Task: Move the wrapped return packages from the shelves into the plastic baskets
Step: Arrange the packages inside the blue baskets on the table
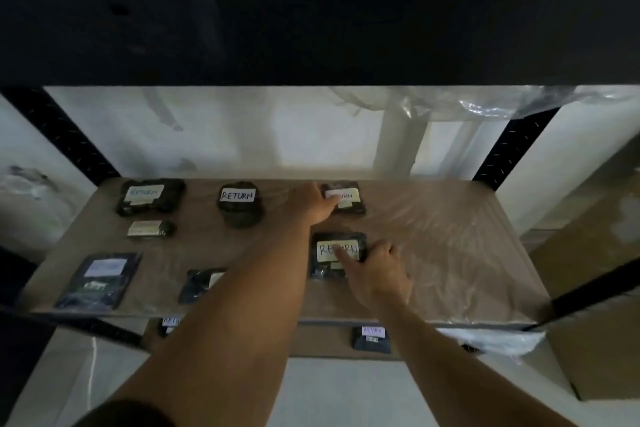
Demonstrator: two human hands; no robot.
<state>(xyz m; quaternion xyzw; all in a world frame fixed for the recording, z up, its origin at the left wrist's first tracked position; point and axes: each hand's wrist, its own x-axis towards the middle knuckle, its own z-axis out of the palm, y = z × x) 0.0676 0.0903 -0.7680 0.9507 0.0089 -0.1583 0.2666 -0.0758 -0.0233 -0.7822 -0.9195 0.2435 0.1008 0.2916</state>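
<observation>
**Both hands on return packages at the shelf**

A dark metal shelving rack fills the view, its brown shelf board covered in clear plastic film. Two bare arms reach over the front edge onto that board.

The left hand stretches to the back of the shelf, its fingers curled onto the left edge of the rear package, partly covering the "RETURN" label; the grip looks closed on that edge, though the fingertips are hidden. The right hand lies nearer the front, thumb across the label and fingers wrapped round the right side of the front package, so its grip is clamped on that parcel. Both parcels rest on the board.

To the left of the hands sit other dark wrapped parcels: a flat blue-black package at the front left corner, a large labelled package at the back left, a round labelled package at the back centre, a small dark package beside the left forearm, and a small slim package.

On the lower shelf, two more labelled packages show under the front edge.
</observation>
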